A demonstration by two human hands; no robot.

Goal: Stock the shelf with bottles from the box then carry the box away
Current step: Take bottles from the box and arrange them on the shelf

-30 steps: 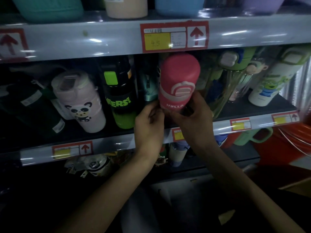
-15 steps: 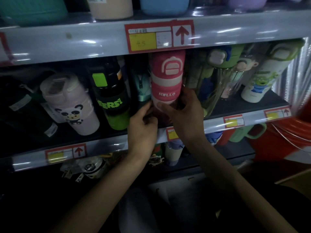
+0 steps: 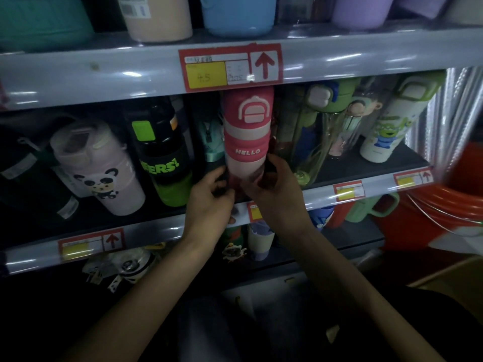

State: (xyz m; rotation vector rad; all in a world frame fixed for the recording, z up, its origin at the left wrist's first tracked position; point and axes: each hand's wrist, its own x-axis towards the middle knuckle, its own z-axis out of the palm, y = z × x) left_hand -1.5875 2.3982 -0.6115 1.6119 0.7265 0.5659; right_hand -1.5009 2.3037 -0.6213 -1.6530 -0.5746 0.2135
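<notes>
Tipped to the right 1 s ago, the pink bottle [image 3: 247, 131] (tall plastic, pale bands, "HELLO" on one band, backpack emblem on the cap) now stands approx. upright. Its emblem faces fwd and its cap top is tucked just under the upper grey rail [image 3: 104, 77]. The view has also shifted closer.

Both hands are on its lower end. The left hand [image 3: 209, 202] has fingers and thumb curled round the bottom-left side. The right hand [image 3: 277, 199] is wrapped round the bottom-right, thumb across the front. The bottle's base is hidden behind the hands, so I can't tell if it sits on the middle shelf [image 3: 156, 228] or is just above it.

Neighbours on that shelf, left to right:
- pale lilac bottle w/ panda print [image 3: 102, 176], leaning
- black bottle w/ green button and green base [image 3: 162, 158], just left of the pink one
- teal bottle [image 3: 211, 137], behind, between those two
- clear bottle w/ green cap [image 3: 308, 142], just right
- white bottle w/ green alien print [image 3: 384, 131], at the far end, tilted

A red-and-yellow price tag [image 3: 230, 67] is stuck on the upper rail directly above the pink cap. On the top shelf are a beige tub [image 3: 159, 17], a blue tub [image 3: 237, 14] and a lilac tub [image 3: 363, 9]. A red bucket [image 3: 428, 212] stands at lower right, beside the shelving.
</notes>
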